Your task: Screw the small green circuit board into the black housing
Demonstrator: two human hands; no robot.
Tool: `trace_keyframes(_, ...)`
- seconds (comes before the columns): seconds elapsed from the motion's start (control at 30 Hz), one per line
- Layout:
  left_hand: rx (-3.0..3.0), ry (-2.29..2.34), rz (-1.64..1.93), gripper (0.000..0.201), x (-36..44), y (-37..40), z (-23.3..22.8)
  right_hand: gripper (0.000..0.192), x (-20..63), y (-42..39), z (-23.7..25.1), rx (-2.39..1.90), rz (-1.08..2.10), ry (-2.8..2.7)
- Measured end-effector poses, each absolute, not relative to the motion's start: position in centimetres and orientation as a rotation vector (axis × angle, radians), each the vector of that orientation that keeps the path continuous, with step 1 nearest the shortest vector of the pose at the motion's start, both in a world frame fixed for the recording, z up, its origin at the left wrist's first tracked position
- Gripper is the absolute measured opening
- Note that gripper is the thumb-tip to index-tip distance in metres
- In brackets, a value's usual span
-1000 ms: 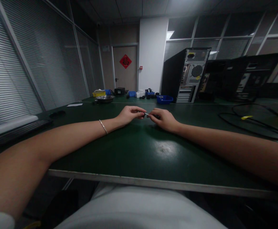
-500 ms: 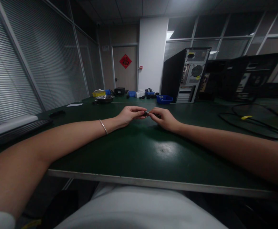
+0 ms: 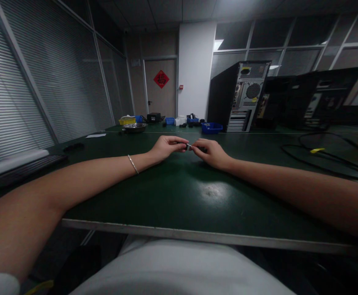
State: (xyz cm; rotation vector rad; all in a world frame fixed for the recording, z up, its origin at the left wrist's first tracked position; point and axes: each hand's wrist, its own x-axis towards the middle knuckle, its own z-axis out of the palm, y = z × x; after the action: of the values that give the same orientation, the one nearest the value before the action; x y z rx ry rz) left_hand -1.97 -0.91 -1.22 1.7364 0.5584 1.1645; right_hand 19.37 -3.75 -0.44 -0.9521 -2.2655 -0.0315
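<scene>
left hand (image 3: pixel 166 148) pinching small metal part (image 3: pixel 188 146), grip narrow | right hand (image 3: pixel 211 153) gripping its other end, steadying | part hovering just above table (image 3: pixel 179 196), both wrists resting there for fine control

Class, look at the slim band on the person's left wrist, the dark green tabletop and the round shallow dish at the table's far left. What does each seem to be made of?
The slim wrist band looks like polished silver-toned metal: it glints. The dark green tabletop seems a smooth mat, perhaps rubber or vinyl, with a dull sheen and a pale worn patch. The round shallow dish appears to be shiny steel, though it is too far off to be sure.
</scene>
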Motion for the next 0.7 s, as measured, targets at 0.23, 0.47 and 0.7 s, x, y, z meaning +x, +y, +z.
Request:
trace_keyframes(0.23, 1.539, 0.546, 1.161, 0.029, -1.44, -1.17, -1.14, 0.024, 19.21, -3.87, -0.36, -0.906, -0.028, -2.238)
trace_keyframes(0.47, 1.567, 0.574, 1.159, 0.026, -1.76, -0.67, -1.23, 0.026, 19.26, -3.79, -0.44, -0.921, -0.032, -2.174)
trace_keyframes(0.7, 2.149, 0.593, 0.674, 0.026, -2.18, -1.43, -0.68, 0.026, 19.3, -3.47, -0.59, -0.93, -0.027, -2.141)
